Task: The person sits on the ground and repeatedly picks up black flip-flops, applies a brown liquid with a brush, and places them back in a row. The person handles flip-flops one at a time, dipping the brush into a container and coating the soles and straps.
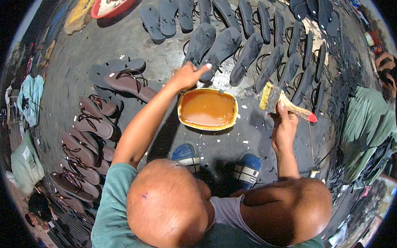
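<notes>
While the right hand (284,129) is closed round a wide brush (281,101) over the floor beside the glue tray (207,109), the left hand (189,76), fingers loosely curled and holding nothing, touches a dark sole (220,51). Looks light and floppy; I'd pinch it by an edge.

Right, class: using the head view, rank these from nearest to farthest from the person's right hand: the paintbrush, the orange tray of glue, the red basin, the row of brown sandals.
1. Paintbrush: held in the right hand.
2. Orange tray of glue: on the floor, just to its left.
3. Row of brown sandals: far left side.
4. Red basin: top left, at the picture's edge.
</notes>
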Demonstrator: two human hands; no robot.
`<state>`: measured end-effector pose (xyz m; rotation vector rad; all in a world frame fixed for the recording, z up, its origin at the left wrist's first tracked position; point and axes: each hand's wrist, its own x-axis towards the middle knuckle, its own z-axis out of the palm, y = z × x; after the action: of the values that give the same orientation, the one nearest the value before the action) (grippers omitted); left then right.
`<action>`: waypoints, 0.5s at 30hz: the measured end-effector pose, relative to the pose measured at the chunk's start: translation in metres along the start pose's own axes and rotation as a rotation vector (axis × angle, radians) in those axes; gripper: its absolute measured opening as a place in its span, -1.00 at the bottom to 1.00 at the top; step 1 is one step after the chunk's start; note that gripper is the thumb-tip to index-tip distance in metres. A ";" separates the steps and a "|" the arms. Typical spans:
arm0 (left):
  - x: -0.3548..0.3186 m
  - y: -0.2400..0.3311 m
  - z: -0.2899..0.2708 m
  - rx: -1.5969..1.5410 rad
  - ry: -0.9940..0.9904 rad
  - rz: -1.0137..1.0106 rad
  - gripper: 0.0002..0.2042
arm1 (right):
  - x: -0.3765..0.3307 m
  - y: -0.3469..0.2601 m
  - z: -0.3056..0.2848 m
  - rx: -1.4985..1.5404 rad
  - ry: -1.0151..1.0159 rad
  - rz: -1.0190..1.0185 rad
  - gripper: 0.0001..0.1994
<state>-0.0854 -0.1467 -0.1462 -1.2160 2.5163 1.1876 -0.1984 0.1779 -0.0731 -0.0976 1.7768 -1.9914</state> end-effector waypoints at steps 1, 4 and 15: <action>0.004 0.000 0.003 0.015 -0.044 -0.060 -0.13 | -0.001 -0.001 0.000 -0.002 -0.006 0.006 -0.67; -0.003 0.015 0.001 -0.081 -0.204 0.046 -0.12 | -0.008 -0.012 0.005 0.030 0.025 -0.045 -0.66; -0.054 -0.055 -0.038 -0.065 0.961 0.155 -0.54 | -0.014 -0.015 0.000 -0.265 -0.034 -0.123 -0.66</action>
<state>-0.0015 -0.1596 -0.1319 -2.0012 3.2672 0.8038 -0.1902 0.1840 -0.0555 -0.3309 2.0479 -1.8111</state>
